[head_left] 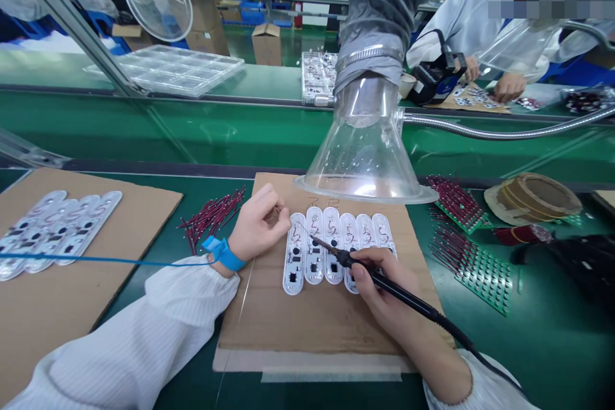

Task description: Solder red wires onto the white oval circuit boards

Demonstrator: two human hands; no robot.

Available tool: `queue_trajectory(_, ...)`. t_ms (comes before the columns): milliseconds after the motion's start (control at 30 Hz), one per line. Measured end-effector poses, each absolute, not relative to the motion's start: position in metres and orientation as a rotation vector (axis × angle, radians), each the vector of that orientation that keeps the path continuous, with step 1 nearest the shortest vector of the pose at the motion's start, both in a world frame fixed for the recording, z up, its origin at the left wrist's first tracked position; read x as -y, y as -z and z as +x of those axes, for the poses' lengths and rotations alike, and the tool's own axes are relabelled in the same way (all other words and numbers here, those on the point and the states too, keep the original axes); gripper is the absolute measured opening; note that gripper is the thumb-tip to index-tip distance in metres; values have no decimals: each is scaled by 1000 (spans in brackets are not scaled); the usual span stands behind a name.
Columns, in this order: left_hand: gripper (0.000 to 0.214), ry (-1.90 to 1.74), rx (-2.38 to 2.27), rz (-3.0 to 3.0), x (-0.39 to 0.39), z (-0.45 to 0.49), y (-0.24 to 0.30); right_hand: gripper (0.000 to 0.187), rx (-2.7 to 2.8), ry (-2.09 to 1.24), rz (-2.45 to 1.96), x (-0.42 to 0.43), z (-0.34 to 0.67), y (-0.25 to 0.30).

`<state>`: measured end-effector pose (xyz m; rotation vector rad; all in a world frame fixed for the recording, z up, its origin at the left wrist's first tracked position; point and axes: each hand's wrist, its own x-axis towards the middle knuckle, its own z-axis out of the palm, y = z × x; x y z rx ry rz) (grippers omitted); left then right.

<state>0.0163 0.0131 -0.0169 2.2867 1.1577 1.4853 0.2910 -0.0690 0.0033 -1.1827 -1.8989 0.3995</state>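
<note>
My right hand [389,288] grips a black soldering iron [398,293], its tip pointing up and left over a row of white circuit boards [314,250]. The boards lie side by side on a cardboard sheet [307,333], with thin red wires near their upper ends. Just left of the row, my left hand [259,221] is closed in a pinch. A thin strand of solder wire shows by its fingers and reaches toward the iron's tip. A blue wrist strap [224,254] circles the left wrist. A clear fume hood [368,160] hangs above the boards.
More white boards [62,230] lie on another cardboard sheet at left. Dark red wires [211,214] are piled beside my left hand. At right are green boards with wires [475,269] and a tape roll [533,198]. Across the bench, a co-worker's hands [509,86] handle small parts.
</note>
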Motion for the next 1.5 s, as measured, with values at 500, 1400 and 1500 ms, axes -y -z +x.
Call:
queue_trajectory(500,19,-1417,-1315,2231,11,-6,13,21,1913,-411,-1229,71,296,-2)
queue_trajectory(1400,18,-1244,-1288,2313,17,-11,16,8,1974,-488,-1213,81,281,5)
queue_trajectory(1500,18,-1228,-1267,2331,18,-11,15,7,1992,-465,-1203,81,282,4)
